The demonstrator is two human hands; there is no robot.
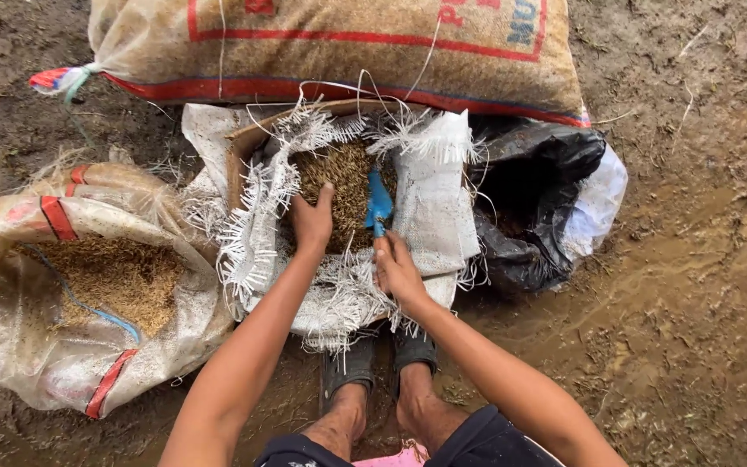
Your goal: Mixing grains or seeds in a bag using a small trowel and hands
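Full tied sack (pixel 339 43) laid across the top, open sack of husks (pixel 88 285) at left, black plastic bag (pixel 533 203) at right, muddy ground (pixel 702 259), dark sandals (pixel 379 359) worn below.

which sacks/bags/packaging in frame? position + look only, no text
Full woven sack: lying along the top, tan, red border lines and print, tied end at left.
Open woven sack: left, translucent beige with red stripes, brown grain inside.
Frayed white woven sack: centre, lining a cardboard box, grain inside; left hand in the grain, right hand holding a blue scoop.
Black plastic bag: right, open, over a white bag.
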